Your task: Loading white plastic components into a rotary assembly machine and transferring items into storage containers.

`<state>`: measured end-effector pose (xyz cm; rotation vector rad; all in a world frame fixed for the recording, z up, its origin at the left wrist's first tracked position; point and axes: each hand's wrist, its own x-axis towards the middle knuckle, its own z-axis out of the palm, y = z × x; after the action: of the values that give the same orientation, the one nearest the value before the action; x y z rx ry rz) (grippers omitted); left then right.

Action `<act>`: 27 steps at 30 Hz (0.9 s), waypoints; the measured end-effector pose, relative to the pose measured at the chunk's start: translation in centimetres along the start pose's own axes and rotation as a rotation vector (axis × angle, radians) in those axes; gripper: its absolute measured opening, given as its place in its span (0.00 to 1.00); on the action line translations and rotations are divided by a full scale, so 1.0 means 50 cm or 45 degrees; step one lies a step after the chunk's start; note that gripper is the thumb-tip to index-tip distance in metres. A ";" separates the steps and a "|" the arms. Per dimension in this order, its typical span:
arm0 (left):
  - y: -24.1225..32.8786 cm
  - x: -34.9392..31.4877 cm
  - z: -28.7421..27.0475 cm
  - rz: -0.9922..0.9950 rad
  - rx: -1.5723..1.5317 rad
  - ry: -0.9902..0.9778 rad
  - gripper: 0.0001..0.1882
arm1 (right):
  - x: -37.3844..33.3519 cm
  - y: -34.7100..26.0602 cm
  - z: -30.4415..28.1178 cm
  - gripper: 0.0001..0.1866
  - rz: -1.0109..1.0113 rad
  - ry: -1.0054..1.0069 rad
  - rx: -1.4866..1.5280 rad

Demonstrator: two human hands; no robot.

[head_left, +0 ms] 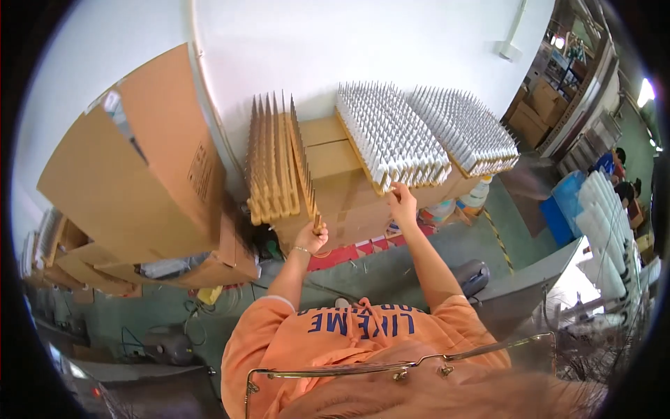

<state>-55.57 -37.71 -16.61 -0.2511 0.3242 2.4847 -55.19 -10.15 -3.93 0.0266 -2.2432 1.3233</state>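
My left hand [312,237] is closed around the near end of a wooden bar with a row of upright spikes [301,157]. This bar leans at the right side of several similar brown spiked bars [269,167], which stand close together. My right hand [402,204] is raised to the front left corner of a block of bars with white pieces and grey spikes [391,136]. Its fingers are pinched together there; what lies between the fingertips is too small to make out. A second block of spiked bars [464,129] lies to the right of the first.
The bars rest on cardboard boxes [335,174] against a white wall [349,42]. A tall opened carton [125,181] stands at the left. White tubs [478,193] are under the right end. A grey metal table [523,279] and blue bin [562,209] stand at the right; people are beyond.
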 end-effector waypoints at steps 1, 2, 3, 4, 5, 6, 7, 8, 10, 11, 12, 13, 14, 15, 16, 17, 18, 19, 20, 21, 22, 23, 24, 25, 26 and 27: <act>0.003 0.017 0.008 -0.017 0.009 0.010 0.10 | 0.035 0.015 0.000 0.15 -0.119 0.023 -0.125; 0.009 0.029 0.015 0.128 -0.264 -0.052 0.10 | 0.064 0.029 0.001 0.15 -0.100 0.031 -0.124; 0.015 0.038 0.022 0.271 -0.534 -0.107 0.11 | 0.087 0.028 -0.002 0.15 -0.081 -0.026 -0.231; 0.021 0.041 0.031 0.348 -0.655 -0.183 0.14 | 0.101 0.033 -0.003 0.15 -0.062 -0.092 -0.338; 0.026 0.044 0.041 0.337 -0.652 -0.159 0.14 | 0.110 0.046 0.001 0.15 -0.036 -0.093 -0.339; 0.028 0.044 0.073 0.443 -0.544 -0.156 0.16 | 0.118 0.058 -0.004 0.16 -0.027 -0.129 -0.368; 0.032 0.042 0.085 0.570 -0.439 -0.151 0.20 | 0.124 0.062 0.002 0.16 -0.031 -0.185 -0.387; 0.029 0.051 0.077 0.574 -0.441 -0.136 0.20 | 0.129 0.066 0.008 0.16 -0.020 -0.196 -0.383; 0.013 0.072 0.064 0.716 -0.294 0.002 0.22 | 0.140 0.061 0.022 0.13 -0.029 -0.184 -0.460; 0.001 0.086 0.060 0.717 -0.292 0.008 0.22 | 0.147 0.063 0.029 0.13 -0.025 -0.187 -0.457; -0.019 0.100 0.060 0.446 -0.193 0.083 0.21 | 0.151 0.063 0.035 0.12 -0.003 -0.182 -0.537; -0.035 0.114 0.060 0.182 -0.096 0.157 0.20 | 0.154 0.052 0.047 0.11 0.014 -0.182 -0.614; -0.050 0.142 0.066 0.136 0.175 0.228 0.19 | 0.154 0.038 0.059 0.10 0.010 -0.237 -0.619; -0.058 0.174 0.073 0.090 0.446 0.297 0.18 | 0.150 0.015 0.075 0.11 0.003 -0.290 -0.625; -0.058 0.206 0.076 0.092 0.450 0.295 0.18 | 0.141 0.008 0.093 0.11 -0.125 -0.281 -0.557; -0.053 0.242 0.077 0.015 0.555 0.295 0.18 | 0.130 -0.007 0.112 0.11 -0.110 -0.341 -0.569; -0.047 0.265 0.084 -0.052 0.655 0.287 0.19 | 0.116 -0.025 0.132 0.12 -0.110 -0.399 -0.583; -0.045 0.280 0.113 -0.053 0.664 0.279 0.19 | 0.102 -0.026 0.146 0.12 -0.147 -0.409 -0.550; -0.044 0.287 0.140 0.083 0.533 0.277 0.19 | 0.086 -0.026 0.156 0.12 -0.185 -0.418 -0.515; -0.042 0.286 0.152 0.222 0.398 0.275 0.20 | 0.071 -0.037 0.159 0.13 -0.197 -0.425 -0.432; -0.041 0.285 0.131 0.225 0.396 0.268 0.27 | 0.055 -0.046 0.155 0.13 -0.201 -0.417 -0.429; -0.053 0.268 0.120 0.226 0.404 0.263 0.27 | 0.037 -0.057 0.150 0.13 -0.235 -0.426 -0.421; -0.073 0.253 0.121 0.320 0.508 0.323 0.28 | 0.023 -0.063 0.140 0.12 -0.254 -0.418 -0.421; -0.087 0.222 0.105 0.437 0.601 0.391 0.29 | 0.002 -0.077 0.129 0.12 -0.286 -0.446 -0.409; -0.089 0.207 0.059 0.362 0.649 0.528 0.31 | -0.020 -0.092 0.116 0.12 -0.288 -0.438 -0.404; -0.084 0.169 -0.029 0.390 0.647 0.534 0.31 | -0.046 -0.121 0.104 0.11 -0.400 -0.418 -0.292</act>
<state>-59.60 -30.19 -20.84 -0.5389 1.2252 2.5183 -53.80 -18.12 -2.03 0.5258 -2.5191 0.9425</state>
